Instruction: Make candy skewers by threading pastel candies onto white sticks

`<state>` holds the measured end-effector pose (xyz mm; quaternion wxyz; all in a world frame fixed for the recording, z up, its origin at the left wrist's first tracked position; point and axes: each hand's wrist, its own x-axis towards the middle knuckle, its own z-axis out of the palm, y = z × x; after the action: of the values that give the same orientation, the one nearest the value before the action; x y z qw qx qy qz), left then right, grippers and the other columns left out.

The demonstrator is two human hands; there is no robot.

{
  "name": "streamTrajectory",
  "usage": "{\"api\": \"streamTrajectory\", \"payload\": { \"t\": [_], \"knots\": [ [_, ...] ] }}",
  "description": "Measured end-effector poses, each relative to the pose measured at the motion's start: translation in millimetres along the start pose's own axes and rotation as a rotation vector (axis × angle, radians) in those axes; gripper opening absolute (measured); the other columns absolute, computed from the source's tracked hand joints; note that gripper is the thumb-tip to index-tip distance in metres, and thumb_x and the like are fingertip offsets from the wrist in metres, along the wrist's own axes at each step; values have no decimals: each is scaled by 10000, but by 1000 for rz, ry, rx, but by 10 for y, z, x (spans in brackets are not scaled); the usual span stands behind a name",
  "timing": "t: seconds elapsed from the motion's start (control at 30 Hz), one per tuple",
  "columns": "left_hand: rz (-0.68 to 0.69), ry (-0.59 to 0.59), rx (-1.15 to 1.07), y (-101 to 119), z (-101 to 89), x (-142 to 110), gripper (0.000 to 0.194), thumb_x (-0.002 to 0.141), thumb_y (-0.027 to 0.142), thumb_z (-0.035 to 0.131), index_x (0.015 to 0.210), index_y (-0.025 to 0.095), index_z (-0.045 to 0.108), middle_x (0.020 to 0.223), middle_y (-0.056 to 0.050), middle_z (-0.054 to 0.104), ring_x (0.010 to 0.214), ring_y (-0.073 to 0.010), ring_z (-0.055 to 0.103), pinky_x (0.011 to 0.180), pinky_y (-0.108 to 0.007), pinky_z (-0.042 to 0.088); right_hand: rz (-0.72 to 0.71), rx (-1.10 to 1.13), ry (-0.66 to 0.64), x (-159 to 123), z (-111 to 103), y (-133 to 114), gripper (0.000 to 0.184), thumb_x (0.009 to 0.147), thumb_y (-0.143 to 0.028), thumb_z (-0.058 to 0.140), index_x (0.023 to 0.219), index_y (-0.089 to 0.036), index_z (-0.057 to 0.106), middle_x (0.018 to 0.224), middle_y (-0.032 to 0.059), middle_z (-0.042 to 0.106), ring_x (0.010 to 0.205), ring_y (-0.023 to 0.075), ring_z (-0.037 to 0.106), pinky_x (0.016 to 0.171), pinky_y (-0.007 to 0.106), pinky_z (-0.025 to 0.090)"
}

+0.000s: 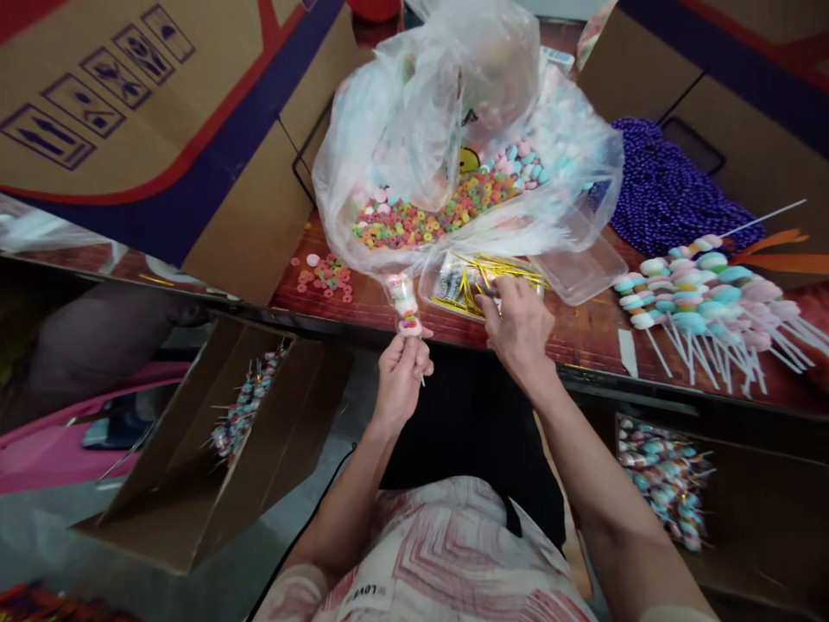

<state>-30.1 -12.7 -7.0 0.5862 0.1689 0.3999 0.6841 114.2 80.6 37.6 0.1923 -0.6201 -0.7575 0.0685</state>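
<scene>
My left hand point(400, 370) is closed round the stick of a candy skewer point(406, 304) wrapped in clear film, held upright at the table's front edge. My right hand point(515, 324) reaches into a clear plastic tray point(453, 285) of gold twist ties point(511, 269), its fingers pinched among them; what they hold is too small to name. Just behind both hands lies a big clear plastic bag point(453, 121) full of coloured ring candies point(427, 216).
Unwrapped candy skewers point(699, 298) lie piled on the right of the red table, with purple beads point(667, 190) behind. Loose candies point(327, 275) lie left. Cardboard boxes point(259, 406) point(661, 475) of wrapped skewers stand below on each side. Large cartons point(129, 130) line the back.
</scene>
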Motion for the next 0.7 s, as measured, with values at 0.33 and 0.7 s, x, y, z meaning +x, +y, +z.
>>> {"api": "streamTrajectory", "payload": {
  "t": [0.33, 0.7],
  "knots": [
    [-68, -27, -19, -55, 38, 10, 298, 780, 374, 791, 825, 207, 548, 618, 58, 459, 511, -53, 331, 505, -190, 301, 51, 42, -42, 230, 159, 148, 121, 912, -130, 559, 831, -164, 644, 836, 90, 628, 719, 176, 488, 633, 313, 244],
    [-95, -48, 117, -222, 159, 35, 300, 789, 403, 744, 926, 184, 591, 650, 47, 519, 469, -31, 288, 447, -194, 179, 154, 854, -91, -800, 0, 98, 151, 918, -327, 539, 843, -206, 590, 685, -16, 563, 553, 127, 494, 543, 265, 407]
  ]
}}
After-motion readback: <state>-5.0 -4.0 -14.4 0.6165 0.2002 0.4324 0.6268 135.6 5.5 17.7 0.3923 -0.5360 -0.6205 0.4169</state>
